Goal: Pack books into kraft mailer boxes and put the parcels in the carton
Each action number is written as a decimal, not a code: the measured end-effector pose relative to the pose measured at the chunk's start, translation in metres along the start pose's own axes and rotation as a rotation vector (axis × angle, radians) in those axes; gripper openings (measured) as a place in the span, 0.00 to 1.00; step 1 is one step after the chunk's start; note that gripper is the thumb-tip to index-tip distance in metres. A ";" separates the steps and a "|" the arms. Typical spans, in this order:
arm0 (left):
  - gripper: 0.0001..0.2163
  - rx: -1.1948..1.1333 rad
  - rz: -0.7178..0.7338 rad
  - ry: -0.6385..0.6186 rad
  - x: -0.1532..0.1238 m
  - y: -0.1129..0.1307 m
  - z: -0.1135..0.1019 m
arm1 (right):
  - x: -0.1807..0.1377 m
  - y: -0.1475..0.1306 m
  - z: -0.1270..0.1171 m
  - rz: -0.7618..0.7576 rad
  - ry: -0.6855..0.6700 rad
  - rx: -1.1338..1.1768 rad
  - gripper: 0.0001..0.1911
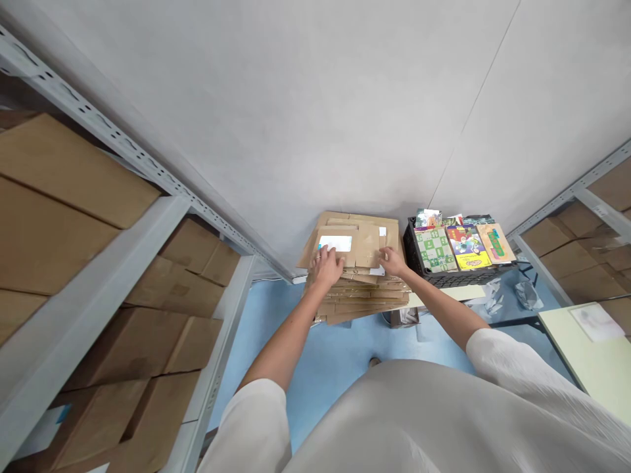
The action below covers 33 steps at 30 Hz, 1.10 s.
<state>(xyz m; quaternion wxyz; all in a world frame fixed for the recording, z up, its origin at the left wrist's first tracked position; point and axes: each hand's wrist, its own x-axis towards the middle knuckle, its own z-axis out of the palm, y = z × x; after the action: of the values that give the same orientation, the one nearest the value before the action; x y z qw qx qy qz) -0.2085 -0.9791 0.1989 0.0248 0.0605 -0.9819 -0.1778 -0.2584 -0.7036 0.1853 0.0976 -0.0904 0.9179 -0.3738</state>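
A stack of flattened cardboard boxes stands against the wall in front of me. On top lies a flattened cardboard box with a white label and a smaller white sticker. My left hand rests on its near left part, fingers spread and their tips at the label's lower edge. At the near right edge, my right hand has thumb and fingers drawn together on the cardboard. A bit of white paper shows beside the right fingertips.
Right of the stack, a black crate holds several colourful books. Metal shelves with brown cartons flank me on both sides. A pale table is at lower right. Crumpled plastic and a small box lie low down.
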 end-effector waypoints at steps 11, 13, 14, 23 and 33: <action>0.41 0.002 -0.212 -0.165 0.013 -0.013 0.007 | 0.010 -0.009 0.008 0.164 0.052 0.098 0.23; 0.44 -0.006 -0.242 -0.168 0.013 -0.015 0.008 | 0.010 -0.008 0.005 0.186 0.075 0.153 0.23; 0.46 -0.014 -0.266 -0.171 0.014 -0.015 0.008 | 0.010 -0.007 0.004 0.193 0.092 0.173 0.23; 0.50 -0.059 -0.279 -0.194 0.014 -0.008 -0.002 | 0.010 -0.004 0.001 0.344 0.170 0.317 0.27; 0.49 -0.105 -0.304 -0.142 0.008 0.001 -0.004 | 0.008 0.001 -0.005 0.308 0.228 0.475 0.25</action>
<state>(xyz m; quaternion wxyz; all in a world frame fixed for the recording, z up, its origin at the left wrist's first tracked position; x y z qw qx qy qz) -0.2162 -0.9807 0.2036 -0.0687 0.1939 -0.9502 -0.2342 -0.2673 -0.7017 0.1875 0.0679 0.1178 0.8127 -0.5666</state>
